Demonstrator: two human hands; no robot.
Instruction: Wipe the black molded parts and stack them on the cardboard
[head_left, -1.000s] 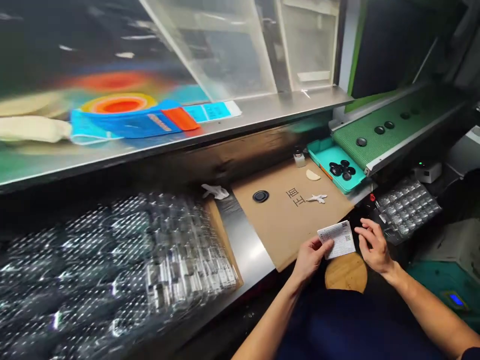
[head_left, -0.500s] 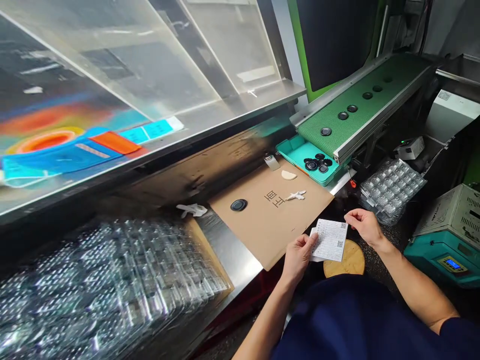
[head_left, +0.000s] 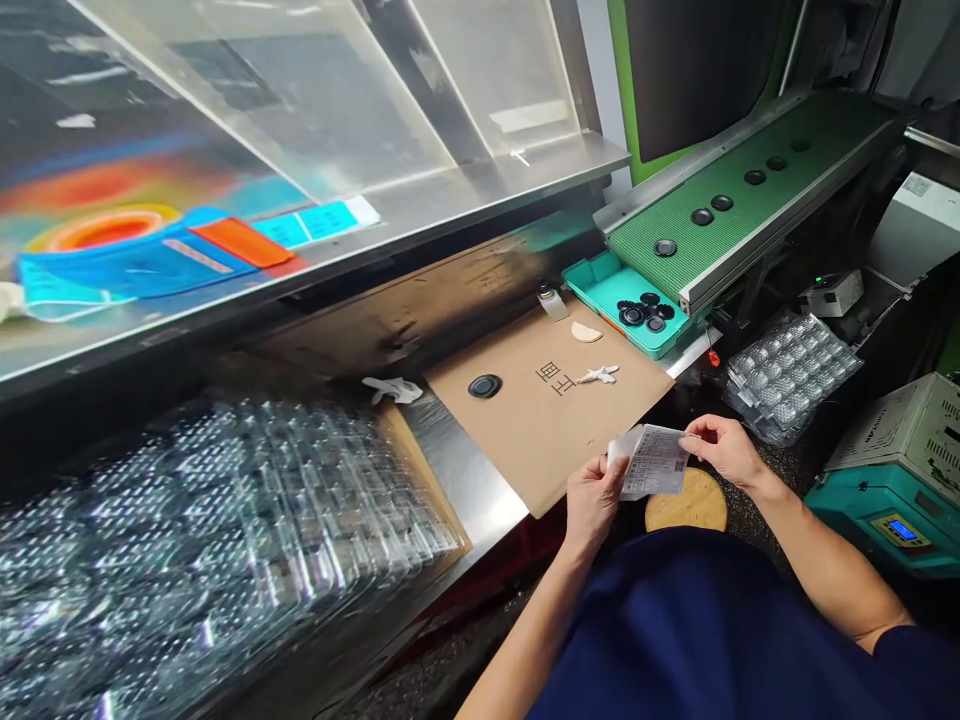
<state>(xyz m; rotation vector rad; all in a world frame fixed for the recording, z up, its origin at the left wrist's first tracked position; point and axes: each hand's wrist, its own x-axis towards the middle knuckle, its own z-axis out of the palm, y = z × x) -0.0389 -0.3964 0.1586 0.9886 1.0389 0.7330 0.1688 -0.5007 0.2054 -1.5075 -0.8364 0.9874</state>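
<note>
My left hand [head_left: 595, 498] is closed on the left end of some printed paper labels [head_left: 654, 465]. At the upper right corner of the front label my right hand [head_left: 727, 450] pinches the edge between thumb and finger. That label is tilted and slightly bent; how many lie together I cannot tell. Just beyond my hands a cardboard sheet [head_left: 517, 440] with handwritten characters covers part of the metal bench. On it rest a black round part [head_left: 484, 386], a white half-round piece [head_left: 586, 332] and a crumpled white scrap [head_left: 600, 375].
A green conveyor belt [head_left: 795, 170] carries several black round parts toward a teal tray [head_left: 592, 275], which holds more of them. Stacked clear plastic trays [head_left: 225, 540] fill the left; others [head_left: 795, 365] lie at right. A round stool [head_left: 686, 500] stands below my hands. Tape rolls [head_left: 105, 230] sit upper left.
The front label has tilted and bent between my hands, its face now greyer. My right fingers have moved onto its upper right corner. The view has shifted slightly.
</note>
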